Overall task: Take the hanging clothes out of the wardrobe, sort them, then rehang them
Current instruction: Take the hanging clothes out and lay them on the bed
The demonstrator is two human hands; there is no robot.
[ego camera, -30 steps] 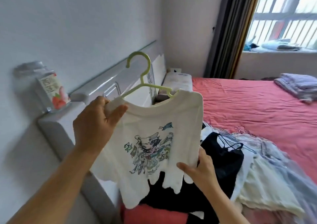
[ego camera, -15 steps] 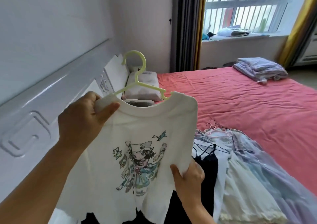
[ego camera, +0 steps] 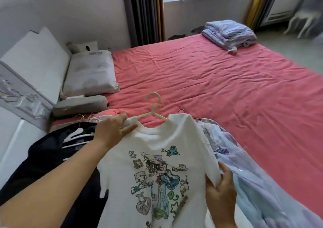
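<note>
While the left hand (ego camera: pixel 111 131) pinches the shoulder of the white printed T-shirt (ego camera: pixel 157 166) at the hanger's arm, the right hand (ego camera: pixel 221 191) grips the shirt's side edge at four o'clock, thumb over the cloth. The shirt hangs on a pale green hanger (ego camera: pixel 153 109), hook pointing to twelve. Dark clothes (ego camera: pixel 52 158) lie at nine o'clock, pale lilac garments (ego camera: pixel 244 171) at three, perhaps bagged. Beyond spreads the red bedsheet (ego camera: pixel 218 81), pillows (ego camera: pixel 90 74) at ten, a folded quilt (ego camera: pixel 229 32) at one.
</note>
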